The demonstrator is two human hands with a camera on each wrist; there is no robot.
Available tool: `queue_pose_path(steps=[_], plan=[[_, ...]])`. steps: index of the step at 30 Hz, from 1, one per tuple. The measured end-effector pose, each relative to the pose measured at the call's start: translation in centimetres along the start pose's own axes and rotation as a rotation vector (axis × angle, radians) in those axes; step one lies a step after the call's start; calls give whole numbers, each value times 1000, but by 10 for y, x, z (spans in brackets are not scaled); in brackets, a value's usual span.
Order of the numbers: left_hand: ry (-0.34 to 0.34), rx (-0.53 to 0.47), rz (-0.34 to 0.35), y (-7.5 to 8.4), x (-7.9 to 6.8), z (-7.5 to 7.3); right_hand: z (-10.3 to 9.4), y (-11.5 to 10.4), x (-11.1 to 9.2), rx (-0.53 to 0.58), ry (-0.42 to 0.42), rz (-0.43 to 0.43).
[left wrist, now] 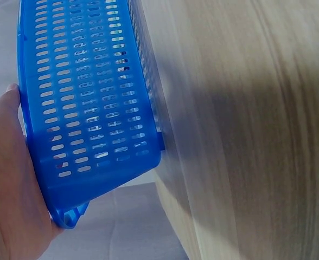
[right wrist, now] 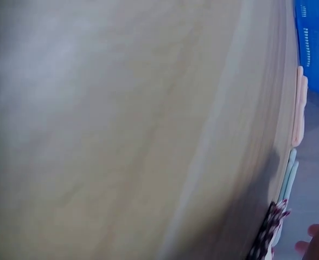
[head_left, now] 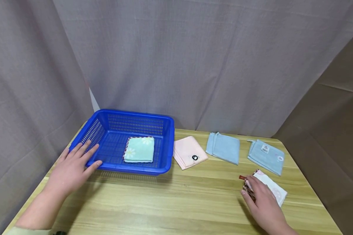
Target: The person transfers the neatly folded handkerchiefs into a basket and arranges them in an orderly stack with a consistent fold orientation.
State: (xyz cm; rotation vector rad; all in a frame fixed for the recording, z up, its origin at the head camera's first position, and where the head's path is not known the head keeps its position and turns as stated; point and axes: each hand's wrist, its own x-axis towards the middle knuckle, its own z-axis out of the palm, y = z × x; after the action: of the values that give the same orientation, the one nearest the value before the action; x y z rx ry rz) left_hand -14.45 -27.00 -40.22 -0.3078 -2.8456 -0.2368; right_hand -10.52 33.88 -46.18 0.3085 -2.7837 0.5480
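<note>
My left hand (head_left: 72,171) rests on the front left corner of a blue plastic basket (head_left: 169,140), its fingers spread and fairly straight over the rim. In the left wrist view that hand lies along the slotted basket wall (left wrist: 89,103). A folded mint towel with white flowers (head_left: 139,150) lies inside the basket. Over at the right, my right hand (head_left: 263,199) is over a folded white towel (head_left: 277,191) with a dark checked edge, thumb and fingers apart and covering part of it. The right wrist view shows the checked edge (right wrist: 265,230) close to the fingertips (right wrist: 303,246).
A folded pink towel (head_left: 191,153) lies just right of the basket. Beyond it are a folded light blue towel (head_left: 225,148) and another blue one with a white label (head_left: 266,156). Grey curtain (head_left: 194,65) hangs behind the wooden table (head_left: 164,205), and a brown panel (head_left: 335,130) stands at right.
</note>
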Motion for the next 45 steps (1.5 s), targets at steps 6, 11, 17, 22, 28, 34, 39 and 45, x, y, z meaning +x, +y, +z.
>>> queue_pose_path(steps=[6, 11, 17, 22, 28, 34, 39, 45], plan=[[-2, 1, -1, 0, 0, 0, -4, 9, -6, -42, 15, 27], [-3, 2, -2, 0, 0, 0, -8, 18, -8, -61, 20, 47], [2, 1, -2, -1, 0, 1, -11, 31, -11, -70, 16, 67], [10, 4, 1, -1, 0, 1, -15, 40, -9, -75, -9, 103], [17, -1, 3, 0, 0, 0, -21, 45, -5, -75, -76, 163], [9, -8, -4, -1, -1, 0, -27, 51, 5, -90, -105, 164], [3, -5, -7, -1, -1, 0, -36, 54, 17, -80, -168, 176], [6, -1, -2, -1, 0, 0, -43, 60, 29, -96, -233, 180]])
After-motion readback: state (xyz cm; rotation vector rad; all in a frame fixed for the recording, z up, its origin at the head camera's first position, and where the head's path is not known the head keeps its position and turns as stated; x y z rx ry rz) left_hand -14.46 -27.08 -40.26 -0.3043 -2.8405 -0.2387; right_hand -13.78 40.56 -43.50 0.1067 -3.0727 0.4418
